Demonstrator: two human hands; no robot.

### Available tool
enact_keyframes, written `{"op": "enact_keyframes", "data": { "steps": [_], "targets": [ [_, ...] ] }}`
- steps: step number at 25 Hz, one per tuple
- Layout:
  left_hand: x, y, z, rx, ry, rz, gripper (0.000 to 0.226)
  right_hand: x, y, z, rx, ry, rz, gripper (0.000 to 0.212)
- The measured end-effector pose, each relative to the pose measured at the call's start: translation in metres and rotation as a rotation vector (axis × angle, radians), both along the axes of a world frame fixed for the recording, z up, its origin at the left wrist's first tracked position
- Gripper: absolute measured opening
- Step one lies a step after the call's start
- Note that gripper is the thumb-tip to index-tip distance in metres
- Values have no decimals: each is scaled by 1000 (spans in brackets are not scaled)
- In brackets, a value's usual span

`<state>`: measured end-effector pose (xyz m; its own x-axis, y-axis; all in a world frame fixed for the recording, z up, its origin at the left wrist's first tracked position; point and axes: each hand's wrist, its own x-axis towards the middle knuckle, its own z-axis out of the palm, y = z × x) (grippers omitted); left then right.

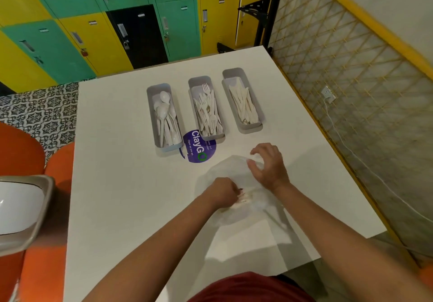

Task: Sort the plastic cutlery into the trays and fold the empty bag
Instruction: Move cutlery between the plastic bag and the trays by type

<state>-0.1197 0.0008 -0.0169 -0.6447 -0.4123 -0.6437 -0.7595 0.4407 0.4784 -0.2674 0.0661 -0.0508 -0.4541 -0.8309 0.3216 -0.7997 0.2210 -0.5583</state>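
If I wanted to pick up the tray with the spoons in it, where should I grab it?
Probably by the long side walls of the spoon tray, near its middle, coming down from above. It is narrow enough for fingers to span, and its left wall is free. The fork tray stands close on its right, so slip fingers into that gap carefully.

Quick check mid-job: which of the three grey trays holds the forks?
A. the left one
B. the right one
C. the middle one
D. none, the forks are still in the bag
C: tined forks lie in the middle tray, while spoons fill the left tray and knives the right tray; both hands, left hand and right hand, are on the clear bag.
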Motion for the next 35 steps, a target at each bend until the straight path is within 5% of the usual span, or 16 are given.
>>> {"op": "enact_keyframes", "data": {
  "steps": [4,7,11,14,19,26,35],
  "targets": [
    [10,-3,-17,-204,31,13,37,26,17,-19,-38,373,377,22],
    [14,-5,-24,-367,-15,-79,41,29,32,-34,242,482,259,16],
    [28,-6,-31,-470,-28,-120,52,18,33,-23,697,253,-55,74],
    [30,-2,-31,-542,-33,-75,45,12,32,-19,920,37,2,84],
    [12,13,-32,-368,120,-114,48,15,40,-28,895,-112,73,89],
    [11,33,-35,-372,-15,-236,64,8,49,-28,1040,-93,284,116],
    [20,30,-22,-249,98,-99,46,8,51,-41,1056,15,276,125]
  ]
}}
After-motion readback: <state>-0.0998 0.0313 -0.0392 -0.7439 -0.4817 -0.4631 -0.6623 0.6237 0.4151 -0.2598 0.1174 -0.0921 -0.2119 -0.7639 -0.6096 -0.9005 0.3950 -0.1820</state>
